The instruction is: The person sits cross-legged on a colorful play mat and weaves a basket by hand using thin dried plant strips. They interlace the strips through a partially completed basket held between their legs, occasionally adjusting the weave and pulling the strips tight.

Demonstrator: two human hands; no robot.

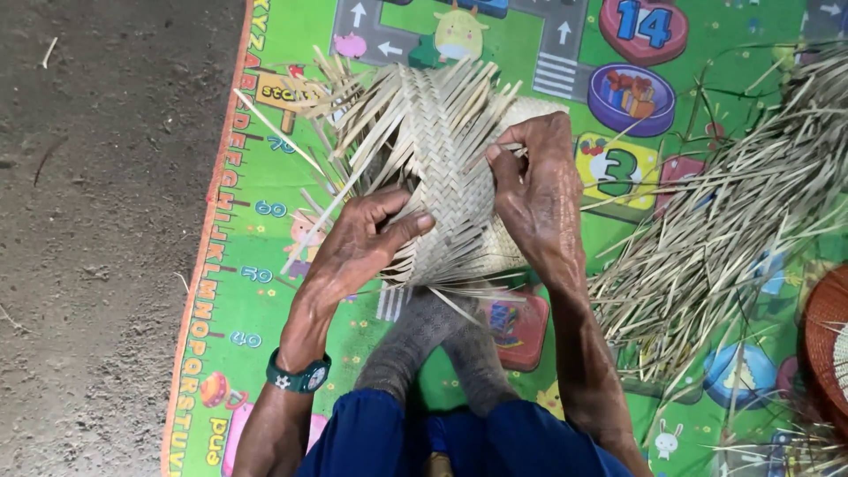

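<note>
On woven basket [442, 168], pinching fingers [503, 163]

strip pile [733, 230] crowds right, mat [238, 238] left

home craft spot | bare dirt floor [97, 221] | kids' play mat [247, 265] | loose straw pile [724, 238]

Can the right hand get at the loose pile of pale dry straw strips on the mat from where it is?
Probably yes. The right hand pinches the half-woven pale straw basket, and the loose pile of pale dry straw strips lies on the green play mat just to its right, nothing between.
</note>
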